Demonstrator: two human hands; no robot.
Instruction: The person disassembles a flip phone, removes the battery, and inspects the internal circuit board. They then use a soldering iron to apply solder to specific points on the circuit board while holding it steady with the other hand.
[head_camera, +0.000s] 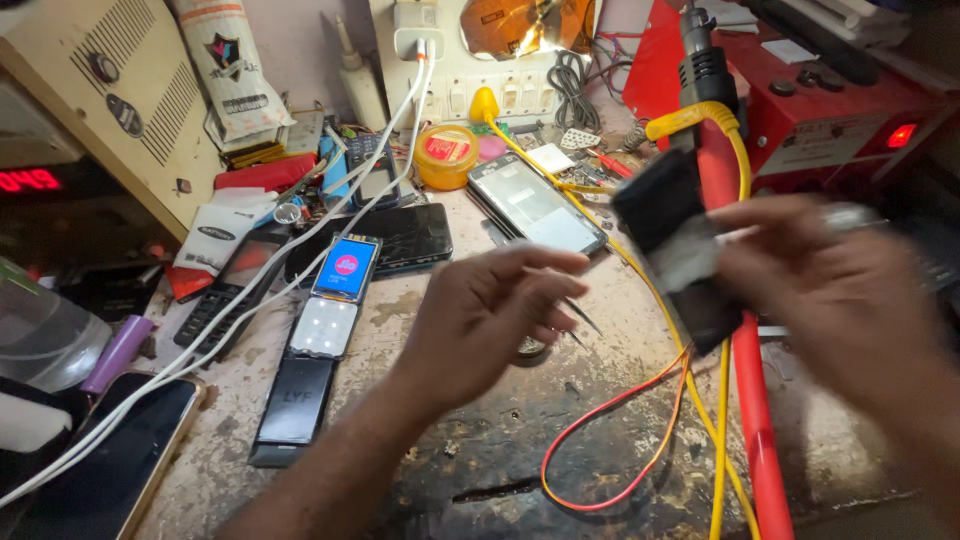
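Black rectangular phone part (672, 250), long axis tilted near upright, sits raised above the tabletop (420, 330) in the blurred right hand (830, 290), fingers seemingly closed on it. Left hand (490, 310) hovers just beside, fingers loosely curled, empty.

There is one camera, and it sits on the person's head. It looks forward and down onto the worktop (420, 330), from quite close. The near edge of the worktop is at the bottom of the picture. The back wall with its white switch board (480, 85) is at the top. The left hand (490, 310) comes in from the bottom middle, and the right hand (840, 290) comes in from the right side (it is blurry, being so near). A beige box (110, 100) fills the top left corner and a red machine (830, 110) fills the top right. No other view shares this scene.
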